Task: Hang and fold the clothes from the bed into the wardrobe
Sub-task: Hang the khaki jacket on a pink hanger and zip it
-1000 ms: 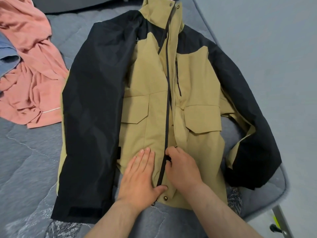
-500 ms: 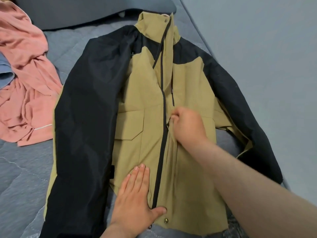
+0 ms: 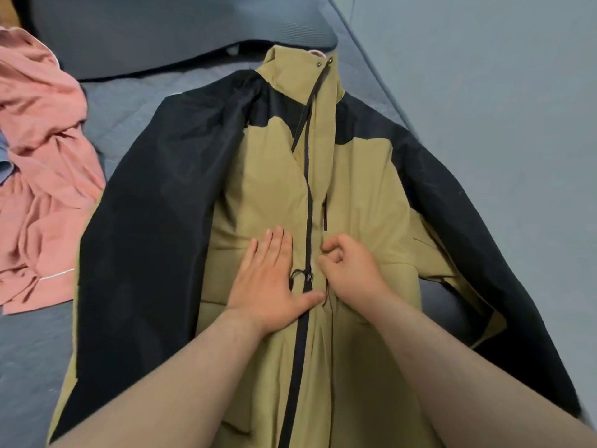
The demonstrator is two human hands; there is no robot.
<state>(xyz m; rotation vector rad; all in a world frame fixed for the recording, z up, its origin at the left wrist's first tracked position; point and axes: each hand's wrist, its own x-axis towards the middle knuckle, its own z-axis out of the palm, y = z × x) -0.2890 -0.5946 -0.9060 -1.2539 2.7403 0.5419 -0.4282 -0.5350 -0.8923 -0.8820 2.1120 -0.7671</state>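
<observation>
- The lower hem of the khaki and black nylon jacket (image 3: 268, 176) is cut off by the bottom edge of the picture, and the two bare forearms hide much of its lower front.
- The right hand (image 3: 352, 273) has its fingers (image 3: 334, 250) curled, with the thumb close to the forefinger, on the flap just right of the black zipper (image 3: 308, 195). I cannot tell if they pinch cloth or hold nothing.
- The left hand (image 3: 268, 279) lies flat on the khaki front just left of the zipper. Its fingers are straight and side by side, and the thumb reaches across the zipper line.
- A small metal ring pull (image 3: 298, 275) lies at the zipper, touching the edge of the left hand; its form is hard to make out.
- The jacket lies face up on the grey quilted bed (image 3: 122, 101), collar far from the camera. The sleeves and shoulders are smooth black cloth with a light shine, the body is matte khaki. The zipper is closed up to the chest, and the high collar stands open with snap buttons.
- A pink crumpled garment (image 3: 42, 176) of soft cloth lies to the left, apart from the jacket, partly cut off by the picture edge. A bit of blue cloth (image 3: 5, 163) shows at its side.
- A dark grey pillow (image 3: 161, 33) lies beyond the collar, and a plain grey wall (image 3: 484, 92) runs along the right side of the bed.
</observation>
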